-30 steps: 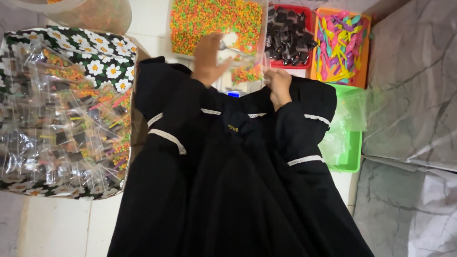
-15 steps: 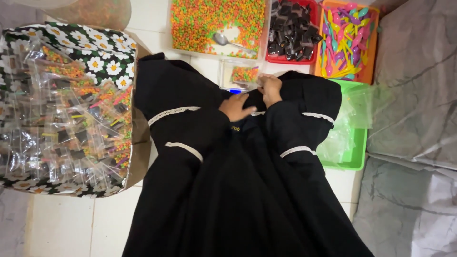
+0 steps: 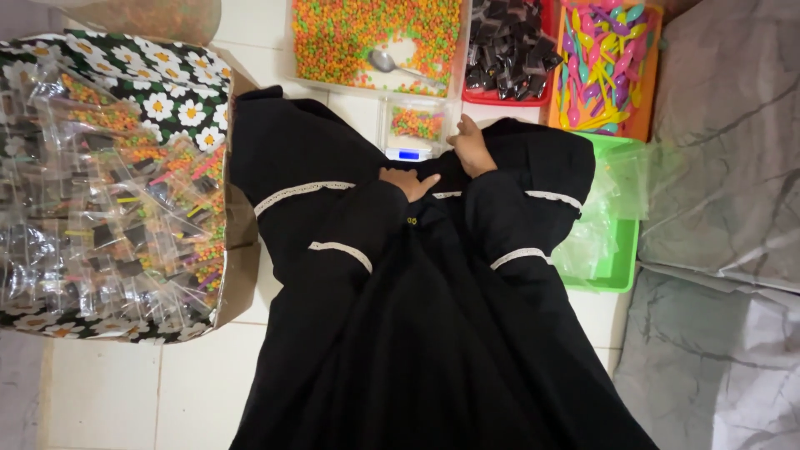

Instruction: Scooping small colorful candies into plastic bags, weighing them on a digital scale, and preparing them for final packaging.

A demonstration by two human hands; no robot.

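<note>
Centrally, the left hand (image 3: pixel 408 182) lies flat on black cloth, grip open, holding nothing. The right hand (image 3: pixel 472 148) rests beside the small container of coloured candies (image 3: pixel 416 123); its grip cannot be told.

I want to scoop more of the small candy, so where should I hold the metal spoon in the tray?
Take the spoon by its handle, the end pointing right toward the dark packets. Come from above: the bowl lies at the left on a bare patch of the candy tray, and the handle seems free.
</note>
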